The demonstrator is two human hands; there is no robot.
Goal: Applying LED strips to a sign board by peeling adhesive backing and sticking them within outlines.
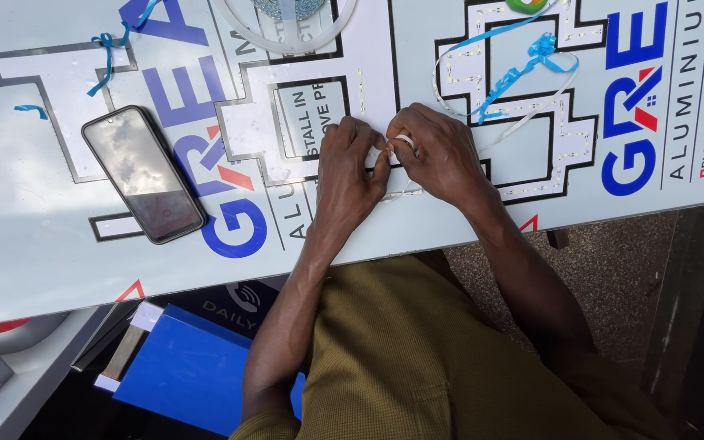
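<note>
Now both hands pinched together on white strip (pixel 402 143): left hand (pixel 345 175) pins it to panel (pixel 59 269), right hand (pixel 437 155) grip clenched on end. Best kept taut, pressed flat along cut groove.

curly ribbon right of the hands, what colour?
Blue: the curly ribbon lies on the white printed panel, clearest in the head view.

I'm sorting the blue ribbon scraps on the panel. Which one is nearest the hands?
The curled blue ribbon up right of the right hand; the other two scraps, the bow and small bit, lie far left beyond the phone.
</note>
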